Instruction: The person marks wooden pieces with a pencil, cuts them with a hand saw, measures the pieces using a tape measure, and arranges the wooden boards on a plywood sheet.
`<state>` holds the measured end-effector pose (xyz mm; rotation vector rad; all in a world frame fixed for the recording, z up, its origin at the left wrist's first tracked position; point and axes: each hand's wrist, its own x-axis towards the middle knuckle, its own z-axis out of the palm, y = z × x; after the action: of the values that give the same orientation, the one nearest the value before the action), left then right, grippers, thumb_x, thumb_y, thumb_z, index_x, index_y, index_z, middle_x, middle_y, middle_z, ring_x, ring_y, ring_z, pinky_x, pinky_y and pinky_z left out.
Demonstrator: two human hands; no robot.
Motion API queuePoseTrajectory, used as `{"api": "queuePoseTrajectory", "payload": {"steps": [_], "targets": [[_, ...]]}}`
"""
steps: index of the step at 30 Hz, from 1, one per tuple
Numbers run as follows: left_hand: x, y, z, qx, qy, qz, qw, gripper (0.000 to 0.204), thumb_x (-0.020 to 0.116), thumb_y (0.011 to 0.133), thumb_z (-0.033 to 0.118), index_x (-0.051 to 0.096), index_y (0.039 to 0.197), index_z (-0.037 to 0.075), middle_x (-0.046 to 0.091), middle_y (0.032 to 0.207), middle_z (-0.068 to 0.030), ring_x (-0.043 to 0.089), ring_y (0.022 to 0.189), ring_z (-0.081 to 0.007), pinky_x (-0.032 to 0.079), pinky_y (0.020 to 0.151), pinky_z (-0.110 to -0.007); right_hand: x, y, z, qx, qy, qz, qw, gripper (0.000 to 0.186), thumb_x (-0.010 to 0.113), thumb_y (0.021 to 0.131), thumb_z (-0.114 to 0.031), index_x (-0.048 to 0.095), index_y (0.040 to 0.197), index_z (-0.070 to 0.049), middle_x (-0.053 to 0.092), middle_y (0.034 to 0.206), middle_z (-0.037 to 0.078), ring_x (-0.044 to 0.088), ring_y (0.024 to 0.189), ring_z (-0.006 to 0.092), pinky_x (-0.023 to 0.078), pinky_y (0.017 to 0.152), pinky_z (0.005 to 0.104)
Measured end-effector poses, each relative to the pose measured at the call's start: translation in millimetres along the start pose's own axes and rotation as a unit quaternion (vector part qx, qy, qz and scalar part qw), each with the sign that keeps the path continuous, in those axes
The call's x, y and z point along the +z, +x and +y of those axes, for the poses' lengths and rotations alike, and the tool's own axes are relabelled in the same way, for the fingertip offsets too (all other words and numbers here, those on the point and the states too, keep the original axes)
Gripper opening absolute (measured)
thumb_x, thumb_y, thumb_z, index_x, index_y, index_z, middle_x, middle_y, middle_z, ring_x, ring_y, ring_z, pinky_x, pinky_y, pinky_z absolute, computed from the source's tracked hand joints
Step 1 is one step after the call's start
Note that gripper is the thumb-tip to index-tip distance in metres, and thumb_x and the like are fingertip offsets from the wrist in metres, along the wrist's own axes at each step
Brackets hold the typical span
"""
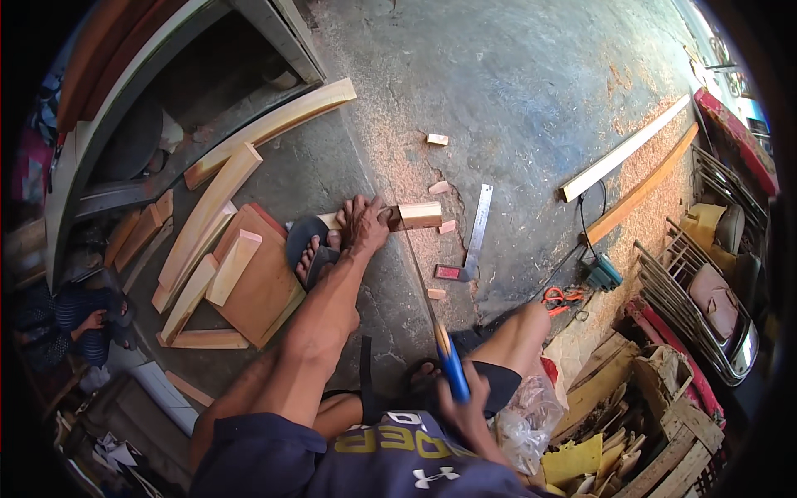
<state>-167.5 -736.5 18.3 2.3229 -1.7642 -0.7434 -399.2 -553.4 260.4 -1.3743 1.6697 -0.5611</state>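
Observation:
A handsaw has its blue handle (452,373) in my right hand (471,407), whose fingers are wrapped round it. The thin blade runs forward to a short wooden bar (419,216) lying across the concrete floor. My left hand (365,222) presses down on that bar and grips it just left of the blade. A foot in a dark flip-flop (307,241) rests at the bar's left part, which is mostly hidden. Right of the bar lies a try square (477,228) with a metal blade and reddish stock. Small wood offcuts (437,139) are scattered around it.
Several cut wooden pieces (207,224) and a brown board (257,282) lie at left. Two long strips (631,145), orange-handled pliers (560,299) and a teal power tool (604,272) lie right. Scrap wood (647,407) fills the lower right. Another person's hand (95,317) shows far left.

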Motion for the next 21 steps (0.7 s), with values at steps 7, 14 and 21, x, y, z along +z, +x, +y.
{"api": "queuePoseTrajectory", "payload": {"steps": [7,14,21], "targets": [[-1,-4,-16,-0.033,0.001,-0.008,0.999,0.024,0.066,0.092,0.036,0.065,0.109,0.019,0.055,0.115,-0.0113,0.045,0.118,-0.0334,0.028,0.102,-0.052,7,0,3,0.025,-0.004,-0.022,0.999,0.035,0.077,0.073,-0.010,0.066,0.105,-0.001,0.065,0.068,0.014,0.064,0.051,0.0249,0.050,0.052,0.0362],[16,3,28,0.008,-0.039,-0.029,0.999,0.020,0.065,0.093,0.033,0.065,0.105,0.017,0.055,0.113,-0.0099,0.046,0.117,-0.0326,0.029,0.101,-0.051,50,94,55,-0.014,-0.034,0.046,0.998,0.026,0.077,0.078,-0.019,0.062,0.093,-0.004,0.059,0.063,0.017,0.062,0.055,0.0370,0.048,0.054,0.0439],[-6,-2,-10,-0.013,0.006,-0.005,1.000,0.022,0.065,0.092,0.033,0.066,0.107,0.018,0.055,0.113,-0.0099,0.046,0.116,-0.0324,0.029,0.102,-0.051,-30,-51,11,-0.071,-0.047,-0.025,0.996,0.037,0.078,0.075,-0.011,0.067,0.107,0.001,0.067,0.070,0.015,0.068,0.055,0.0296,0.054,0.056,0.0358]]}}
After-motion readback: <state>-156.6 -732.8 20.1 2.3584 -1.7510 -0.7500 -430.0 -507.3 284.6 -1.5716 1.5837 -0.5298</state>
